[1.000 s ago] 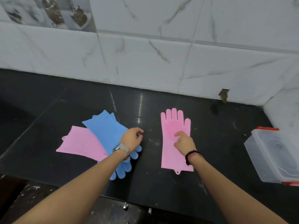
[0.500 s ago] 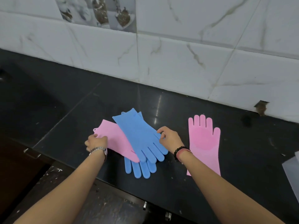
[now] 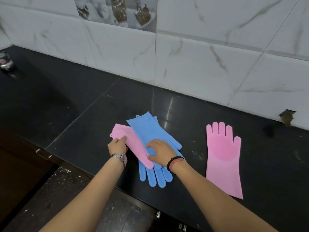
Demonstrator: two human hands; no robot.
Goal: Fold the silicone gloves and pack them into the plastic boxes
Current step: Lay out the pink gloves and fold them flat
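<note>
On the black counter (image 3: 93, 114) lies a pile of gloves. A pink glove (image 3: 132, 143) slants across two stacked blue gloves (image 3: 150, 131), whose fingers point toward me. My left hand (image 3: 117, 145) pinches the pink glove's cuff edge and lifts it. My right hand (image 3: 160, 151) holds the same pink glove near its lower end, over the blue gloves. A second pink glove (image 3: 222, 158) lies flat and alone to the right, palm up, fingers pointing at the wall. No plastic box is in view.
A white marble-tile wall (image 3: 200, 67) runs along the back of the counter, with a small hole (image 3: 286, 117) low at the right. A small metal object (image 3: 5, 61) stands at the far left. The counter's front edge drops off below my arms.
My left hand has lifted and curled the pink glove's cuff edge. My right hand moved from the blue glove's side onto the pink glove. The view shifted left.
</note>
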